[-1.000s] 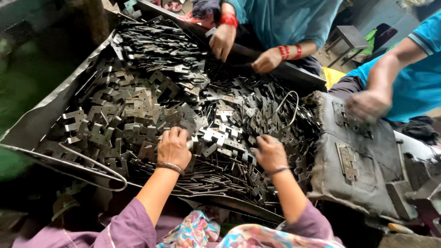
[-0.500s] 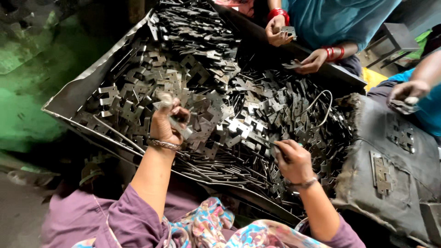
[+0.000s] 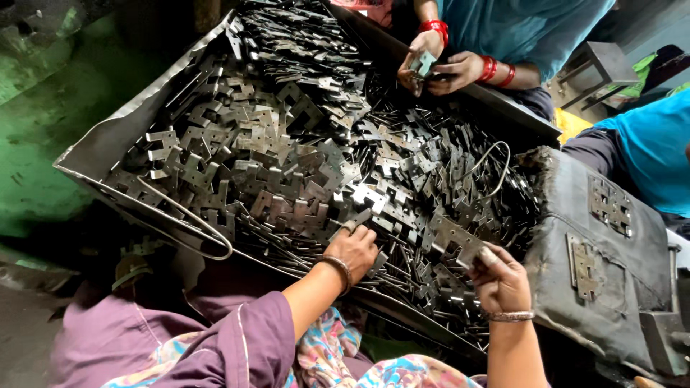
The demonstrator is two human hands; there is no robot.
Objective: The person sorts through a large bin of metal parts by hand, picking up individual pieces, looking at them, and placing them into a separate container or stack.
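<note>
From the head view I see my left hand (image 3: 353, 248) resting knuckles-up on the heap of flat metal hinge plates (image 3: 302, 154) at the near edge of the tray (image 3: 108, 140), fingers curled down into the pieces, though I cannot tell whether they actually grip one. My right hand (image 3: 501, 282) sits just off the tray's near right corner, beside the grey block (image 3: 604, 266), closed on one hinge plate (image 3: 454, 238) pinched between thumb and fingers. At the tray's far edge another person's hands (image 3: 438, 66) hold a small plate together.
</note>
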